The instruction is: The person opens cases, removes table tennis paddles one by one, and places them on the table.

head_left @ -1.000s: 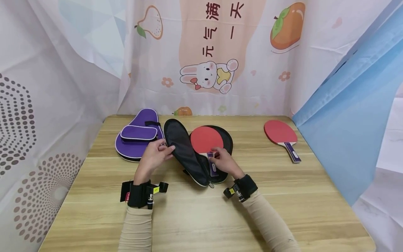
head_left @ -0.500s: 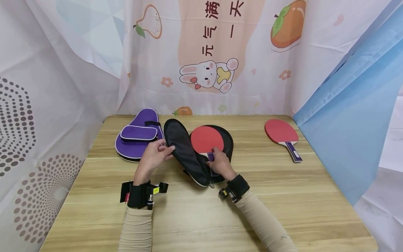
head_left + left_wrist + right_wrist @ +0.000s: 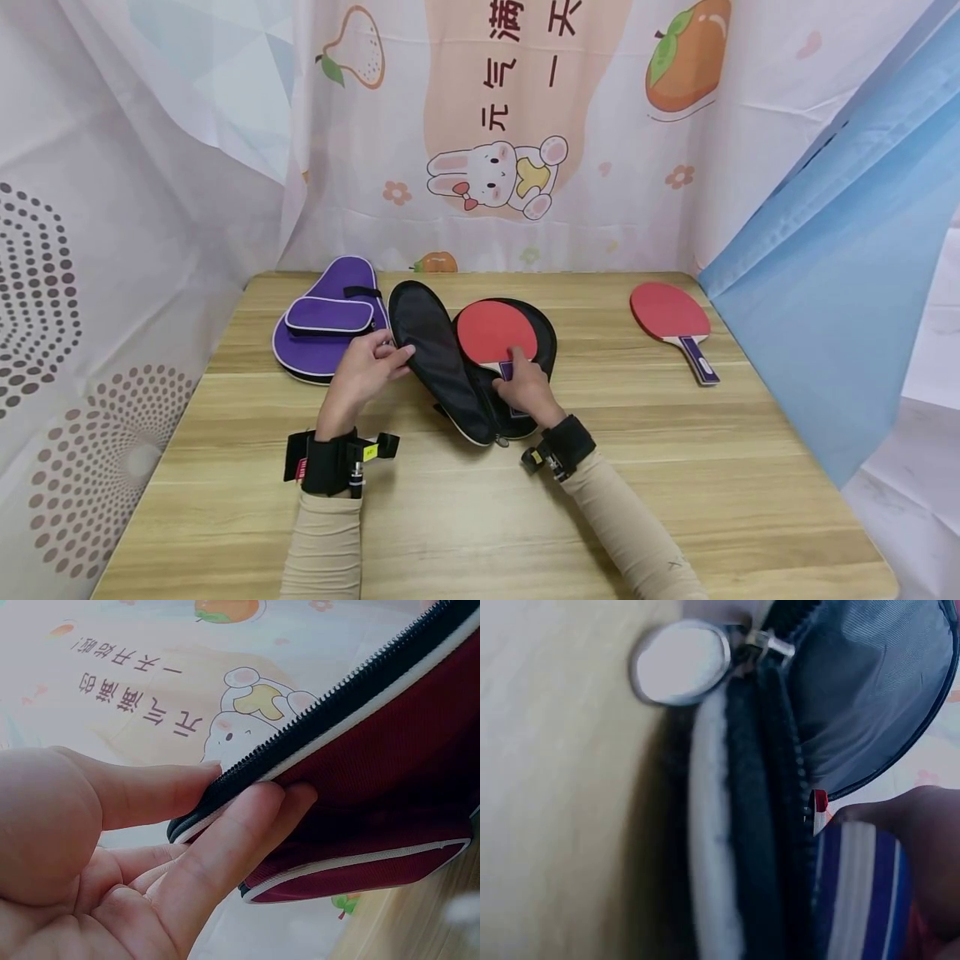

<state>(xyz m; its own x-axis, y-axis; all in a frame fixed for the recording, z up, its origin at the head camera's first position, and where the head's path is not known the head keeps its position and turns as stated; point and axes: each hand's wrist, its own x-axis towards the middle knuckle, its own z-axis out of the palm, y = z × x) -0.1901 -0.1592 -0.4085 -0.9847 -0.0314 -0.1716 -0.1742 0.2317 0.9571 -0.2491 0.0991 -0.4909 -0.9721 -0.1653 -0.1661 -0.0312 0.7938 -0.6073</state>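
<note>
A zip-up paddle case [image 3: 435, 358] lies unzipped in the middle, black lining showing. My left hand [image 3: 363, 367] pinches the edge of its raised cover between thumb and fingers; in the left wrist view that cover is dark red [image 3: 390, 757] outside, with white piping and a black zipper. Inside the other half rests a table tennis paddle [image 3: 493, 329], red face up. My right hand [image 3: 531, 390] holds its handle, index finger reaching onto the red face. The right wrist view shows the striped end of the handle [image 3: 859, 892] beside the case's zipper, with the round zipper pull [image 3: 682, 664] close by.
A purple paddle case [image 3: 330, 354] with a front pouch lies just left of the open case. Another red paddle [image 3: 670, 312] rests at the right, handle toward the front. The wooden table [image 3: 450, 525] ends at a printed curtain [image 3: 600, 242] behind.
My right hand has shifted left and taken a fuller hold on the paddle's handle, and the paddle has moved slightly right. The left hand still holds the cover in about the same place.
</note>
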